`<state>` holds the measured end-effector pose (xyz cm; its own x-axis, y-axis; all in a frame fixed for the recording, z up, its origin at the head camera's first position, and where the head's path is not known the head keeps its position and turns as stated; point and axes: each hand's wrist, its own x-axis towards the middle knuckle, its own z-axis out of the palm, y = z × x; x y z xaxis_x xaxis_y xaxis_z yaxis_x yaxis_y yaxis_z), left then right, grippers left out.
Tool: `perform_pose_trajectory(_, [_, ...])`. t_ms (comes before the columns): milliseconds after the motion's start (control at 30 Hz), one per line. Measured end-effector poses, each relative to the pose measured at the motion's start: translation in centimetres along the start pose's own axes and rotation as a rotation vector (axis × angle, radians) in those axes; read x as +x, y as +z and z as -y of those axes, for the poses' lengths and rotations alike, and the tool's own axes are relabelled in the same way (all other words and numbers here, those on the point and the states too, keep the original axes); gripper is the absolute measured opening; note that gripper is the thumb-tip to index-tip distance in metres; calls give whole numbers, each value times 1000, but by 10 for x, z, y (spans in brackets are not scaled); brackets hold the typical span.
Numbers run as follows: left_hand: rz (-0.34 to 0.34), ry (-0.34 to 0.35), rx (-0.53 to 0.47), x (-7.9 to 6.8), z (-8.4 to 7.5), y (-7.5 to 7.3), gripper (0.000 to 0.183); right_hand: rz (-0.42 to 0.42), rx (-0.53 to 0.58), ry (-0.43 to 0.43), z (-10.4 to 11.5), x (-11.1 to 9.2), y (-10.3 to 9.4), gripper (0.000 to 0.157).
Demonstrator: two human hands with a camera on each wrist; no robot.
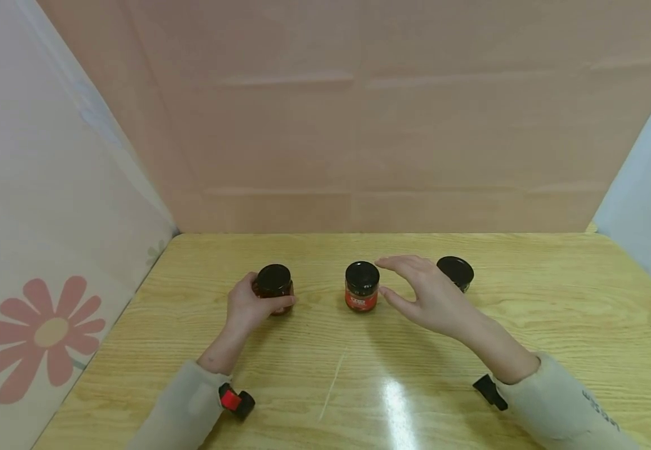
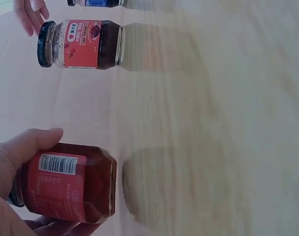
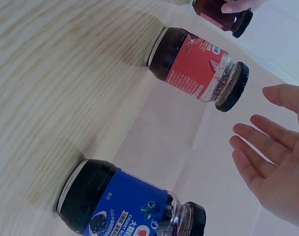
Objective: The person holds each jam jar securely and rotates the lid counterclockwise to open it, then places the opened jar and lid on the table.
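Yellow wood-grain table point(image 1: 528, 350): left hand point(image 1: 249, 306) clamps the dark red-labelled glass jar point(image 1: 273, 287), right hand point(image 1: 429, 297), fingers spread, should probably close squarely around the black-lidded red-label middle jar point(image 1: 361, 286).

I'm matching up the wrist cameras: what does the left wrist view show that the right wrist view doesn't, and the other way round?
Only the left wrist view shows the left hand wrapped round the left jar, with the barcode on its red label readable. Only the right wrist view shows the blue-labelled jar nearly whole and the right hand open, fingers spread, holding nothing. Both show the middle jar with its red label and black lid, standing free on the wooden table.
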<state>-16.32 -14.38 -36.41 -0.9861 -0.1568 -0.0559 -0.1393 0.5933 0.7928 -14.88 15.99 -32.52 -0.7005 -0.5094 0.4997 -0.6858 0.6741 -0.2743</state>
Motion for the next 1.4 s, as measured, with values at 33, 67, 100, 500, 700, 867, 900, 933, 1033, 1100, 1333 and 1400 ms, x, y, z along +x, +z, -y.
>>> perform_pose_trajectory(33, [-1, 2, -11, -1, 0, 0, 55, 2, -1, 1, 0, 0, 0, 42])
perform_pose_trajectory(67, [-3, 6, -22, -2, -1, 0, 54, 4, 0, 5, 0, 0, 0, 42])
perform_pose_trajectory(100, [-4, 10, -34, -3, -1, 0, 54, 5, 1, 8, 0, 0, 0, 41])
perform_pose_trajectory(500, [32, 37, -213, -14, -17, 0, 61, 15, 11, 24, 3, -1, -2, 41])
perform_pose_trajectory(700, [13, 40, -213, -18, -23, 1, 61, 8, 9, 14, 2, -1, -2, 41])
perform_pose_trajectory(867, [4, 67, -231, -19, -26, 2, 61, 0, 11, 11, 2, -1, -2, 41])
perform_pose_trajectory(900, [0, 73, -231, -20, -26, 2, 61, -2, 13, 10, 2, -1, -2, 41])
perform_pose_trajectory(933, [-4, 82, -231, -20, -27, 2, 60, -3, 14, 9, 2, -1, -2, 41])
perform_pose_trajectory(1033, [-20, 118, -220, -23, -29, 4, 56, -3, 22, 1, 3, 0, -2, 41])
perform_pose_trajectory(1100, [-26, 145, -209, -24, -30, 5, 52, -3, 26, -1, 4, 0, -2, 41])
perform_pose_trajectory(1333, [-25, 201, -177, -30, -37, 9, 50, 11, 29, 22, 7, 1, -3, 42])
perform_pose_trajectory(1400, [-23, 206, -173, -32, -39, 11, 50, 12, 28, 23, 8, 1, -3, 42])
